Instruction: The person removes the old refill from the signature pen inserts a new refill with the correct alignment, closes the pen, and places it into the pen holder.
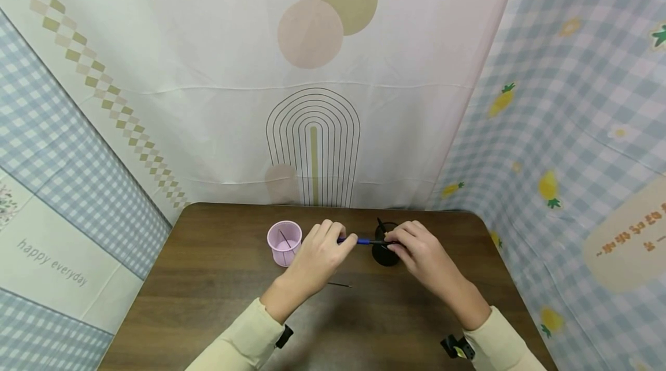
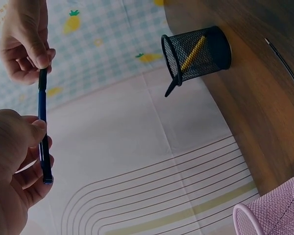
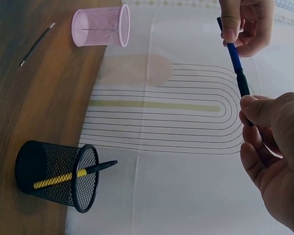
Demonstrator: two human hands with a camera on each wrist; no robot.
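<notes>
Both hands hold one blue and black pen [image 1: 363, 241] above the table. My left hand [image 1: 322, 252] pinches its blue part between thumb and fingers, with the pen's end poking past the fingers in the left wrist view. The black part is gripped by my right hand [image 1: 424, 252], fingertips near that end. Below and behind the right hand stands a black mesh pen cup [image 3: 44, 161], with a yellow and black pen [image 3: 56, 181] leaning in it. A pink mesh cup [image 1: 277, 256] stands beyond the left hand, a thin dark stick inside.
A thin dark pen refill [image 2: 284, 63] with a pale tip lies on the brown wooden table [image 1: 208, 278], partly behind the left hand in the head view. Patterned cloth [image 1: 406, 140] hangs along the table's back and sides.
</notes>
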